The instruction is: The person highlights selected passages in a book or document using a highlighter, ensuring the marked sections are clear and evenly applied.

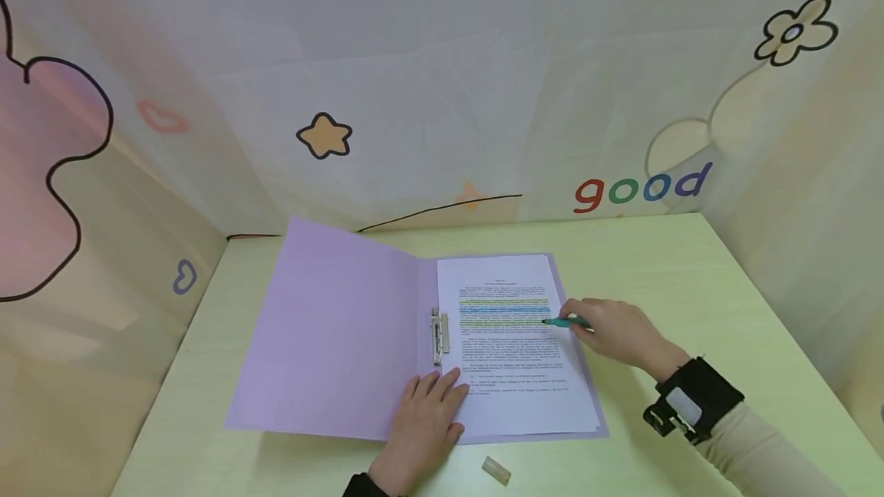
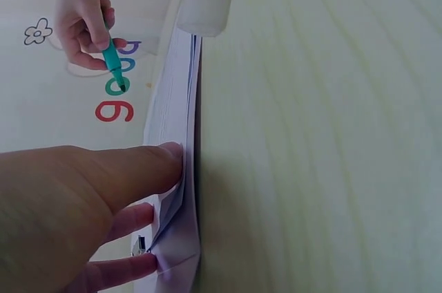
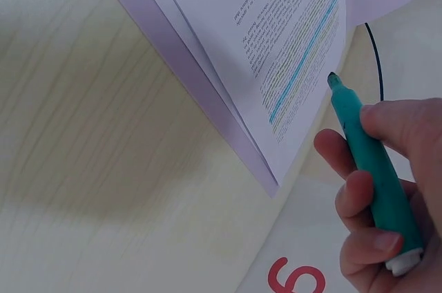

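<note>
My right hand (image 1: pixel 618 332) grips a teal highlighter (image 1: pixel 568 322), thumb and fingers curled round its barrel in the right wrist view. Its dark, uncapped tip overlaps the right end of the marked lines in the head view. Beneath lies a printed sheet (image 1: pixel 514 413), several of its upper lines coloured yellow-green and blue. The sheet is on the right side of an open lilac folder (image 1: pixel 331 336). Fingers spread, my left hand (image 1: pixel 424 420) rests on the sheet's lower left corner and the folder spine, below the metal clip (image 1: pixel 437 336).
On the pale wooden table (image 1: pixel 691 267), a small whitish block (image 1: pixel 496 470) lies just in front of the folder. The folder's left cover stands partly raised off the table. A printed curtain (image 1: pixel 414 83) hangs behind and along both sides.
</note>
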{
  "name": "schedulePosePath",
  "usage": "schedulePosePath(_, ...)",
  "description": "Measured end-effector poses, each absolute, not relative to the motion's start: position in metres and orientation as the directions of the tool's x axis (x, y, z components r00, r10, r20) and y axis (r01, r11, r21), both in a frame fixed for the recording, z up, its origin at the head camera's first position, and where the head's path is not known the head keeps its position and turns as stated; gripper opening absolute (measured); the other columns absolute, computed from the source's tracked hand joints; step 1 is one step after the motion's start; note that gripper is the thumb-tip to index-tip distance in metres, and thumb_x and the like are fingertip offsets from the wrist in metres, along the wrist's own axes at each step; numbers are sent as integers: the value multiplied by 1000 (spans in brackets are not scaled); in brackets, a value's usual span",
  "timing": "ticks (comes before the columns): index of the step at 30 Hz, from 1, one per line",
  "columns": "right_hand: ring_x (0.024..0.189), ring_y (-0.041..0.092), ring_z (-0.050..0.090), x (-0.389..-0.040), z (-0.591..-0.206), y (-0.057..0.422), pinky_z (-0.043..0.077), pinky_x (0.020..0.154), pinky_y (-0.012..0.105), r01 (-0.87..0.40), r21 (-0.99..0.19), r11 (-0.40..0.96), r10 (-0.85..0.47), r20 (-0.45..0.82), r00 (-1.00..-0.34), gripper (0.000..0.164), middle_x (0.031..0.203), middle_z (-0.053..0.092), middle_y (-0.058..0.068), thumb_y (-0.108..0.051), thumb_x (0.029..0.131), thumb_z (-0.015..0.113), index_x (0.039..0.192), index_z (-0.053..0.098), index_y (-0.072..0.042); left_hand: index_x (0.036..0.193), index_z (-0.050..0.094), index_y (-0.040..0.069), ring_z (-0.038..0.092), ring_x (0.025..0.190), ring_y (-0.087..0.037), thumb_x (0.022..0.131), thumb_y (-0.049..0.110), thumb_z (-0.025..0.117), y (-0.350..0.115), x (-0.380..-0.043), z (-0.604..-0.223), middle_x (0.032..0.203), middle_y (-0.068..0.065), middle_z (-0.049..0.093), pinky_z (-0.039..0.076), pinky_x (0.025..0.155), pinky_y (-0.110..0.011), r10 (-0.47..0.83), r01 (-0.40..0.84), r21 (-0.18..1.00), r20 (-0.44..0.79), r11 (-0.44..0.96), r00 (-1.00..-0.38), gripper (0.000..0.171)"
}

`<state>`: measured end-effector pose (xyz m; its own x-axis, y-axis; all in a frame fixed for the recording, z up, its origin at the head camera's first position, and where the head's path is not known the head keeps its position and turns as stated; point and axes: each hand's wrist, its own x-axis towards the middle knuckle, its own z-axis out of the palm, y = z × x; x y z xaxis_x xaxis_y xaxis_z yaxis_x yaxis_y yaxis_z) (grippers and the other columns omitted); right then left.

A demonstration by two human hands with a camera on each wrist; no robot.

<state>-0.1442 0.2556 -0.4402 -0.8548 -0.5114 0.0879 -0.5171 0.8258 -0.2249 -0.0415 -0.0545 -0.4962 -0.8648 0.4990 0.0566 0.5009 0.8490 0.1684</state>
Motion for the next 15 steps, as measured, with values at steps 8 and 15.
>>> schedulePosePath(8, 52, 5, 41, -140, -438, 255, 25, 39, 21, -518, -234, 823, -509, 99, -855, 18, 88, 64, 2, -16, 80, 66, 97, 63, -15, 124, 52, 16, 40, 119, -28, 79, 33, 66, -53, -42, -492, 136, -6, 44, 33, 98, -49, 503, 506, 180, 68, 843, -862, 50)
schedulePosePath(15, 54, 6, 43, -140, -432, 254, 28, 40, 21, -525, -237, 817, -515, 109, -850, 19, 89, 65, 3, -18, 80, 66, 99, 63, -15, 124, 52, 18, 41, 119, -27, 80, 35, 64, -47, -45, -483, 132, -8, 47, 34, 98, -48, 525, 531, 146, 84, 835, -847, 48)
